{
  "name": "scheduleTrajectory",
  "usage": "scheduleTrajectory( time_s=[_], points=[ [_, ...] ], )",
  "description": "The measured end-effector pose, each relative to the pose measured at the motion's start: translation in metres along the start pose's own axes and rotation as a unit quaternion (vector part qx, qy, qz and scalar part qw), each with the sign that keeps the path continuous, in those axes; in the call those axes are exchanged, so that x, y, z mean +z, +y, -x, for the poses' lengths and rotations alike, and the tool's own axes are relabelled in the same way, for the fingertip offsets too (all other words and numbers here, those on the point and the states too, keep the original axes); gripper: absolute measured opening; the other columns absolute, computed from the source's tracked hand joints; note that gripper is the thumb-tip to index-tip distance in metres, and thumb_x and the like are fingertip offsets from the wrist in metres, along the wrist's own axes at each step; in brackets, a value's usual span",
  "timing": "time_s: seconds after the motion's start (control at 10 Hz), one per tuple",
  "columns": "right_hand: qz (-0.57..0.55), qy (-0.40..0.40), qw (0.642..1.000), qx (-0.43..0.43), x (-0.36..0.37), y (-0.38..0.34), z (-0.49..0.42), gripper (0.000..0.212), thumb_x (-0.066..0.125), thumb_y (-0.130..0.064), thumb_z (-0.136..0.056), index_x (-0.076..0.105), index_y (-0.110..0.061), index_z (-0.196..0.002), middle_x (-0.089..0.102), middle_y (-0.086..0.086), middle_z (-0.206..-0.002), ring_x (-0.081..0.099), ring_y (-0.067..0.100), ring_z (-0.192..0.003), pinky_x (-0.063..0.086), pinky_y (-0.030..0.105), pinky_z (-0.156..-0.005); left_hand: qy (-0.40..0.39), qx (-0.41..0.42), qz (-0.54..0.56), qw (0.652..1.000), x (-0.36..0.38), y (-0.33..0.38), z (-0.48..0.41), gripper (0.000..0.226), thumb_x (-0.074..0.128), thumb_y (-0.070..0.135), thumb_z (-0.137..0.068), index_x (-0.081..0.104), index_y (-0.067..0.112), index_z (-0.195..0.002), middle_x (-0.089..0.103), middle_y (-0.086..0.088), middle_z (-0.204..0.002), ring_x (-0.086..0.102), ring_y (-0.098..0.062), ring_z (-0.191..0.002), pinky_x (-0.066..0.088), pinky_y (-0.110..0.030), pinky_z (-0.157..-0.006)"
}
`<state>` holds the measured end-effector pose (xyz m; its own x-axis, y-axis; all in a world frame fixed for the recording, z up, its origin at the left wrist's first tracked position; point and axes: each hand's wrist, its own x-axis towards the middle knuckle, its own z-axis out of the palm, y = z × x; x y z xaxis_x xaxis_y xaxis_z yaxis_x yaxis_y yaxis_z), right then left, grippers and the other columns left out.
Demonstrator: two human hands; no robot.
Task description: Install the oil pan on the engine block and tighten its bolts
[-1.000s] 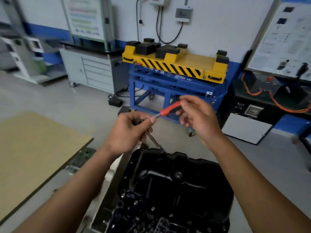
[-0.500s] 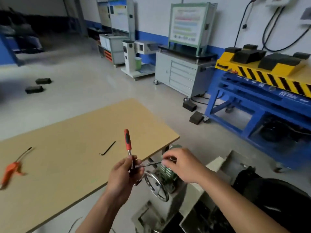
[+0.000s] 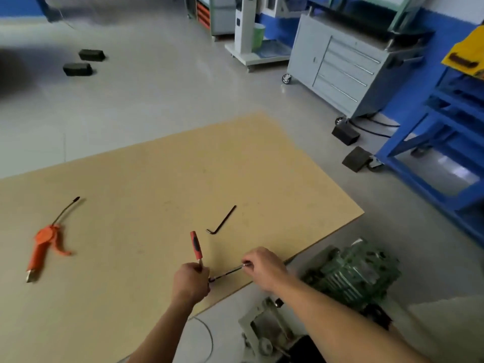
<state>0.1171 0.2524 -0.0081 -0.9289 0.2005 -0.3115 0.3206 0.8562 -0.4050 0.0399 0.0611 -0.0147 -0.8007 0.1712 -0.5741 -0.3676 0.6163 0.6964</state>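
Over the near right corner of a tan fibreboard tabletop [image 3: 157, 179], both bare hands work on a ratchet wrench with a red-and-black handle [image 3: 196, 244]. The left hand [image 3: 190, 282] has its fingers curled tightly round the lower end of the tool, so the handle stands up and points to the far side. A thin steel extension bar [image 3: 226, 273] runs from the ratchet's head to the right. The right hand [image 3: 262, 268] pinches the bar's right end between thumb and fingertips.

A black L-shaped hex key [image 3: 222, 221] lies on the board just beyond the hands. An orange air blow gun with a long thin nozzle [image 3: 42, 250] lies well apart at the left.

Off the board's right edge sits a green ribbed gearbox housing [image 3: 351, 273] above a pale grey metal stand [image 3: 262, 326]. A dark shape [image 3: 301, 349] shows at the bottom edge beside the right forearm; I cannot tell whether it is the oil pan or the engine block.

Farther off, a grey wheeled drawer cabinet [image 3: 348, 69] stands by a blue steel frame [image 3: 432, 127]. Two black blocks [image 3: 77, 69] rest on the grey floor at the far left.
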Motion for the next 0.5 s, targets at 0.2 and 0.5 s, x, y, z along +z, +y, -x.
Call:
scheduleTrajectory(
  time_s=[0.2, 0.5],
  points=[
    [0.036, 0.035, 0.998, -0.025, 0.023, 0.013, -0.029, 0.023, 0.054, -0.021, -0.098, 0.074, -0.010, -0.101, 0.067, 0.004, -0.106, 0.050, 0.021, -0.107, 0.046, 0.037, -0.089, -0.003, 0.000, -0.064, 0.998, 0.007, 0.003, -0.029, 0.024, 0.059, 0.013, -0.091, 0.068, 0.006, -0.070, 0.069, -0.004, -0.056, 0.071, -0.024, -0.055, 0.061, -0.041, -0.061],
    [-0.111, 0.129, 0.984, 0.054, -0.036, -0.004, 0.015, 0.019, 0.061, -0.008, -0.093, 0.073, -0.006, -0.108, 0.070, 0.007, -0.111, 0.058, 0.023, -0.106, 0.045, 0.030, -0.091, -0.053, 0.073, -0.240, 0.967, -0.019, 0.042, -0.017, 0.022, 0.066, 0.030, -0.090, 0.070, 0.012, -0.103, 0.072, -0.011, -0.102, 0.067, -0.031, -0.101, 0.043, -0.028, -0.070]
  ],
)
